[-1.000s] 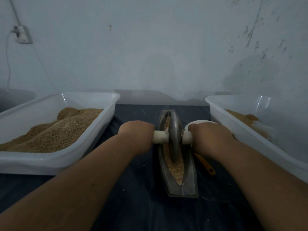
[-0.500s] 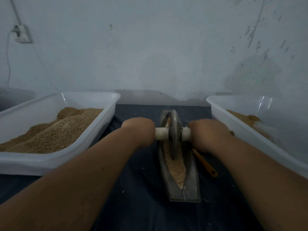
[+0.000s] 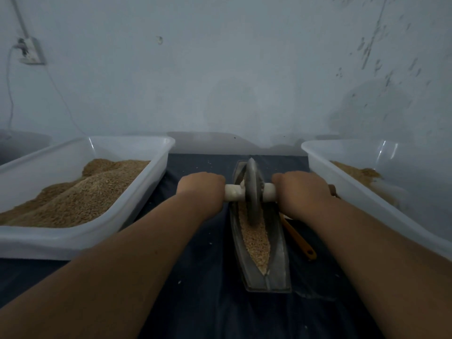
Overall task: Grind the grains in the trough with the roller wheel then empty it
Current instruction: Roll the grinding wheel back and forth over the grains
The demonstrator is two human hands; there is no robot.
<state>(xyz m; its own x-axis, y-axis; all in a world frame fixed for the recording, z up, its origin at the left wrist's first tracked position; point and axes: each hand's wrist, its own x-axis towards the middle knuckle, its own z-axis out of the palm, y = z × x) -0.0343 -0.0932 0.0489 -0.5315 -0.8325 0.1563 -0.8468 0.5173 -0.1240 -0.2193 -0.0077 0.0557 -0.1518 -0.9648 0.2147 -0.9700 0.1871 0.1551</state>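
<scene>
Dim light. I see the counter covered by a dark blue-grey cloth point(image 3: 200, 302) flecked with a few pale specks, and it runs back to a pale wall point(image 3: 220, 69), scuffed with dark marks at upper right. A socket point(image 3: 30, 53) sits high on the wall at far left, with a thin cable point(image 3: 9, 94) hanging from it. The trough point(image 3: 278, 260) lies lengthwise mid-counter, with tan grains point(image 3: 254, 238) filling its channel toward the near end. The roller wheel point(image 3: 253, 192) stands on edge in the channel, toward the far end. The left grip point(image 3: 200, 189) and right grip point(image 3: 302, 192) are each wrapped round one end of the white axle point(image 3: 234, 192), knuckles up. The left tub point(image 3: 132, 139), white plastic, holds a deep heap of grain. The right tub point(image 3: 367, 199) holds a thin layer at its far side. An orange-handled tool point(image 3: 298, 238) lies on the cloth just beside the trough, between it and the right tub, its head hidden under my right wrist.
</scene>
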